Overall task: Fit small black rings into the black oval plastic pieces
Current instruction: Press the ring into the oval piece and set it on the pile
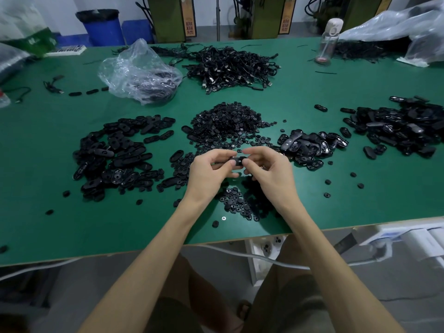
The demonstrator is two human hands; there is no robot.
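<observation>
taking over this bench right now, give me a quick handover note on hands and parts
Left hand: pinches one oval piece above the table.
Right hand: pinches the same piece from the other end; the fingers hide whether a ring is seated in it.
Ring pile: centre, just beyond the hands; loose rings lie under the wrists.
Left heap: oval pieces, apparently unfitted.
Right heaps: glossier ovals, perhaps finished; cannot confirm.
Left to do: finish the held piece, then likely work through the left heap.
</observation>
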